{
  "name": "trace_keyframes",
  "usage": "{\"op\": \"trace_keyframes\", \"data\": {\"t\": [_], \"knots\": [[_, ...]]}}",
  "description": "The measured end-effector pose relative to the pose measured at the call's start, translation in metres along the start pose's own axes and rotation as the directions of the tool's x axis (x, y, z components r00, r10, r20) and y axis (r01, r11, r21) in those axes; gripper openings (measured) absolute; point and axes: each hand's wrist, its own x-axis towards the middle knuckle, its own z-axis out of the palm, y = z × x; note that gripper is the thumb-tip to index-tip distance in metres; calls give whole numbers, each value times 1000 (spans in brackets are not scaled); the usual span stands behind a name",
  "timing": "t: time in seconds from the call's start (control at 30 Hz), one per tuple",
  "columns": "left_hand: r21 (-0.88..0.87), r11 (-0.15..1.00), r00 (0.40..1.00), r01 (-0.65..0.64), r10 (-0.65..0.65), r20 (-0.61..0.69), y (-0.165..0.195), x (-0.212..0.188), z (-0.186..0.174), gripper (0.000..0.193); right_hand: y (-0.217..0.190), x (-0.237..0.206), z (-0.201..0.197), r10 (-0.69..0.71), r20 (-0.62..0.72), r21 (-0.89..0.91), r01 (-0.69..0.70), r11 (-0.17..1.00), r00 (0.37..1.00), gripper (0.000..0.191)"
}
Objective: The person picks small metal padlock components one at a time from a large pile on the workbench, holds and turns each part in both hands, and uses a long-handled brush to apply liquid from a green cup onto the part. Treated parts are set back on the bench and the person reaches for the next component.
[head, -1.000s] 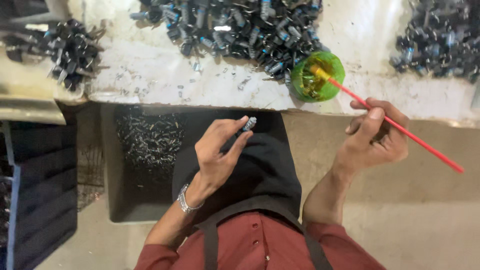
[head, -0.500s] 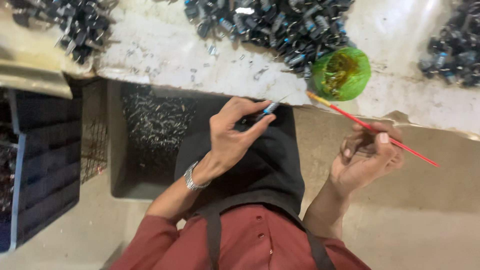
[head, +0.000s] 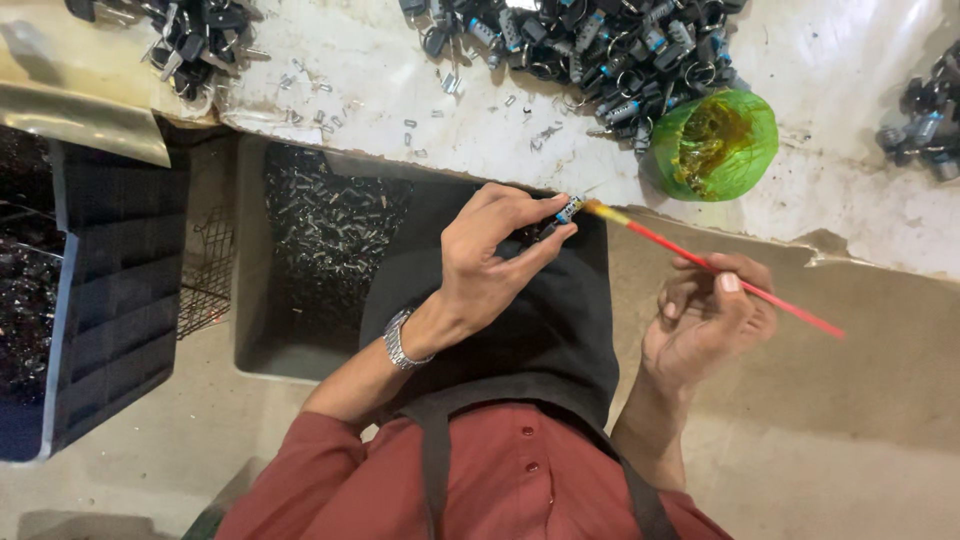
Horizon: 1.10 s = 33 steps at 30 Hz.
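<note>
My left hand (head: 490,260) pinches a small dark cylindrical metal part (head: 566,210) between thumb and fingers, held above my black apron. My right hand (head: 708,320) grips a thin red brush (head: 720,270), and its yellowish tip touches the end of the small part. A green cup (head: 715,145) holding amber liquid stands on the white worktable (head: 380,90) just beyond the brush. A heap of similar dark parts (head: 590,45) lies on the table behind the cup.
Smaller heaps of parts lie at the table's far left (head: 190,35) and far right (head: 925,120). Below the table edge stand a grey bin (head: 320,240) of small metal pieces and a dark blue crate (head: 90,290). Bare floor lies to the right.
The brush has left the green cup and swung left to meet the part in my left hand. The left hand has shifted slightly up and right.
</note>
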Motion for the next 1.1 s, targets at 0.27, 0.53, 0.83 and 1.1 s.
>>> {"op": "trace_keyframes", "data": {"t": [0.27, 0.53, 0.83, 1.1], "knots": [[-32, 999, 999, 35, -35, 23, 2, -2, 6, 34, 4, -4, -2, -31, 44, 26, 30, 999, 999, 18], [249, 963, 986, 104, -68, -150, -8, -13, -39, 29, -13, 27, -3, -289, -148, -225, 252, 941, 946, 19], [711, 696, 984, 98, 39, -174, -32, 17, -53, 27, -20, 27, 26, -60, -104, -364, 18, 931, 993, 14], [870, 492, 998, 26, 37, -51, -77, 81, -50, 21, -13, -9, 36, 101, 251, -630, 83, 772, 963, 12]]}}
